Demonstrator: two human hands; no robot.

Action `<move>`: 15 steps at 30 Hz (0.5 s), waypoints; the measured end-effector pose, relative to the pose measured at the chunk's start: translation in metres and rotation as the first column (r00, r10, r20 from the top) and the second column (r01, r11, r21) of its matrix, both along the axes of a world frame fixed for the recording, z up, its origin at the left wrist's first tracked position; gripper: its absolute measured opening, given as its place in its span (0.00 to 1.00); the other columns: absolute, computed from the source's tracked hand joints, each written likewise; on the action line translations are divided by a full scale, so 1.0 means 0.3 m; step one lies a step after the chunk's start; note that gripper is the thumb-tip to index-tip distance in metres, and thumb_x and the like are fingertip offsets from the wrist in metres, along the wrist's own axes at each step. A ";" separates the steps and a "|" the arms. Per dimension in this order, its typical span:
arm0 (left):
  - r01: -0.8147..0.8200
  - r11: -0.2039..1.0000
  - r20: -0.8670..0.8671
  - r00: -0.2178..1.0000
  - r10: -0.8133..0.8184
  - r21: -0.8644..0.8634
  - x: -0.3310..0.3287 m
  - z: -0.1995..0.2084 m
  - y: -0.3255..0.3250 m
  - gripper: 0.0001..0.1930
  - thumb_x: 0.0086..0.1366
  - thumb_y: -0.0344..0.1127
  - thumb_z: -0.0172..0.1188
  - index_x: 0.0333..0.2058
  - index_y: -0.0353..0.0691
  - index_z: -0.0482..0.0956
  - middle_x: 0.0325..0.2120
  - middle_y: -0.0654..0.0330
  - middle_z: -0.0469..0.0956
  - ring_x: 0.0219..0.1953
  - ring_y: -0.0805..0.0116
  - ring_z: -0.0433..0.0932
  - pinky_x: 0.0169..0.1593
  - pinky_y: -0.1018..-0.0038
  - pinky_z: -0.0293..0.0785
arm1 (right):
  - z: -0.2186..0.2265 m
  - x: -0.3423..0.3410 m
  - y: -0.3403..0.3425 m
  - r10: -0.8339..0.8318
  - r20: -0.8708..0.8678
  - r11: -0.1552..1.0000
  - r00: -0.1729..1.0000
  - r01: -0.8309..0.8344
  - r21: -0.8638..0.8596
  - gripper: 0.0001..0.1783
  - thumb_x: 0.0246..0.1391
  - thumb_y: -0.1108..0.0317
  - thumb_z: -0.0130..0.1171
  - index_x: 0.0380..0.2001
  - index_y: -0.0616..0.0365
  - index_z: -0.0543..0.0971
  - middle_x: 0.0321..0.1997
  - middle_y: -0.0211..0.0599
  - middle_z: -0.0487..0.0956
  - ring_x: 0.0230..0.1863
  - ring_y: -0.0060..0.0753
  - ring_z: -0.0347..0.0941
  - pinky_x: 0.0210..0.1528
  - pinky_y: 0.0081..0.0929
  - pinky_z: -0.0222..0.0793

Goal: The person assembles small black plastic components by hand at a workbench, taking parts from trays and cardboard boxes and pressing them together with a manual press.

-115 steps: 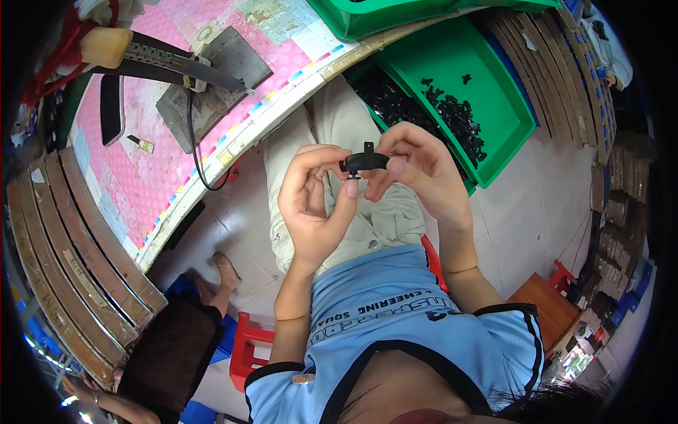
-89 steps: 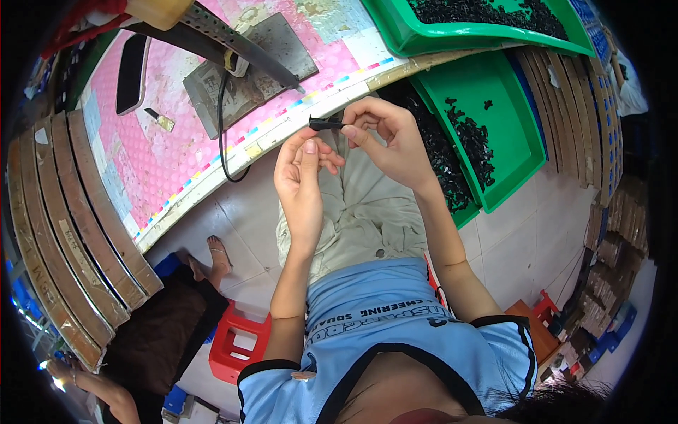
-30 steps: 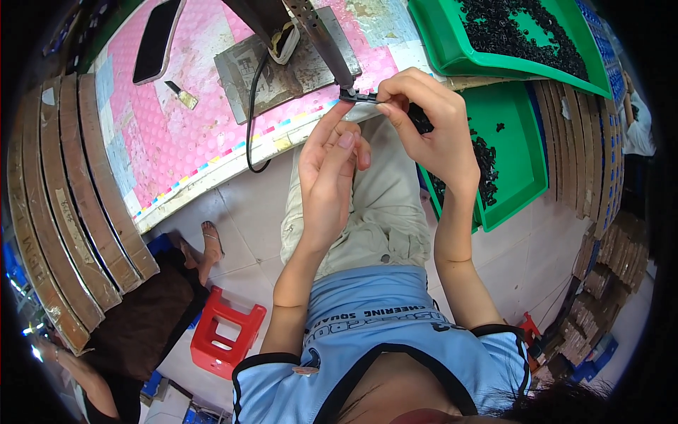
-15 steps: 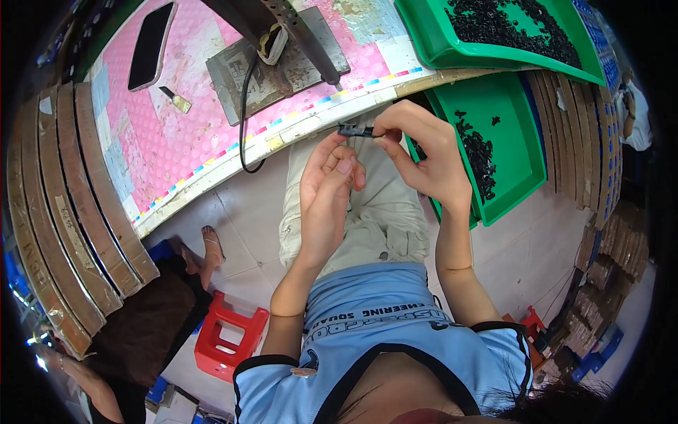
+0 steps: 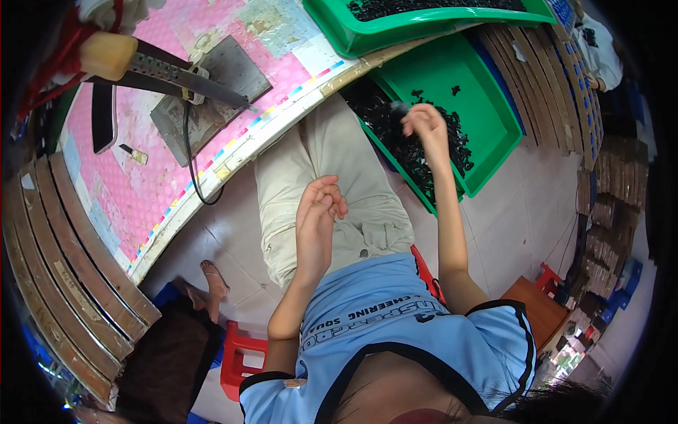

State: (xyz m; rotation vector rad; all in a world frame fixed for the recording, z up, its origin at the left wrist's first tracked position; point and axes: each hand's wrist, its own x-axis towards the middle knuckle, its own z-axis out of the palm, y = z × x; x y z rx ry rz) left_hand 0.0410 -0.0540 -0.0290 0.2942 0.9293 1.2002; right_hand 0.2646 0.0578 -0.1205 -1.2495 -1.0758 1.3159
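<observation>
My right hand (image 5: 428, 128) is over the two green trays at the table's right side, its fingers bent and apart. A dark, blurred small part (image 5: 398, 109) shows just beyond its fingertips, seemingly loose from them. Under it, the nearer tray holds a heap of small black plastic parts (image 5: 367, 106); the overlapping green tray (image 5: 494, 131) has more black parts along its left side. My left hand (image 5: 321, 206) hovers above my lap, palm up, with its fingers curled in toward the thumb. Whether anything small lies inside them is hidden.
On the pink-covered table (image 5: 99, 205) stands a hand press (image 5: 191, 81) on a metal plate, with a cable, a phone (image 5: 104, 116) and a small blade (image 5: 134, 153). Another green tray (image 5: 360, 39) sits at the table edge. Stacked cardboard (image 5: 70, 275) flanks both sides; a red stool (image 5: 240, 360) is behind left.
My hands have parted. The right one has moved right, from the black part held before the table edge to above the trays. The left has lowered toward my lap. The view has turned.
</observation>
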 end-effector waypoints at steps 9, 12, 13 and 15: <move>0.128 0.989 0.011 0.992 -0.129 0.073 0.036 -0.018 -0.010 0.11 0.55 0.30 0.40 0.36 0.34 0.66 0.24 0.64 0.64 0.28 0.76 0.63 0.33 0.82 0.56 | -0.600 0.536 -0.021 -0.582 0.670 0.746 0.461 0.631 0.213 0.19 0.40 0.78 0.50 0.40 0.59 0.70 0.29 0.36 0.74 0.21 0.24 0.69 0.24 0.18 0.66; 0.062 0.996 -0.031 0.998 -0.061 0.056 0.010 -0.033 -0.019 0.10 0.55 0.30 0.40 0.35 0.35 0.66 0.24 0.64 0.64 0.28 0.77 0.62 0.33 0.82 0.56 | -0.550 0.286 -0.051 -0.447 0.733 0.865 0.514 0.458 0.206 0.10 0.38 0.76 0.50 0.28 0.59 0.75 0.22 0.38 0.75 0.20 0.26 0.69 0.25 0.22 0.65; 0.068 0.996 -0.030 0.997 -0.066 0.057 0.014 -0.030 -0.018 0.10 0.55 0.30 0.40 0.35 0.35 0.66 0.24 0.64 0.64 0.28 0.77 0.62 0.33 0.82 0.56 | -0.541 0.258 -0.062 -0.349 0.752 0.884 0.559 0.462 0.067 0.07 0.36 0.74 0.51 0.23 0.59 0.75 0.21 0.40 0.75 0.21 0.31 0.71 0.27 0.26 0.66; 0.138 0.986 -0.063 0.989 -0.133 0.097 0.037 -0.015 -0.008 0.09 0.55 0.30 0.41 0.35 0.35 0.66 0.24 0.64 0.64 0.28 0.77 0.62 0.33 0.83 0.56 | -0.609 0.263 -0.106 -0.232 0.798 0.910 0.556 0.415 -0.024 0.05 0.37 0.70 0.52 0.17 0.60 0.75 0.14 0.37 0.72 0.16 0.26 0.68 0.25 0.23 0.65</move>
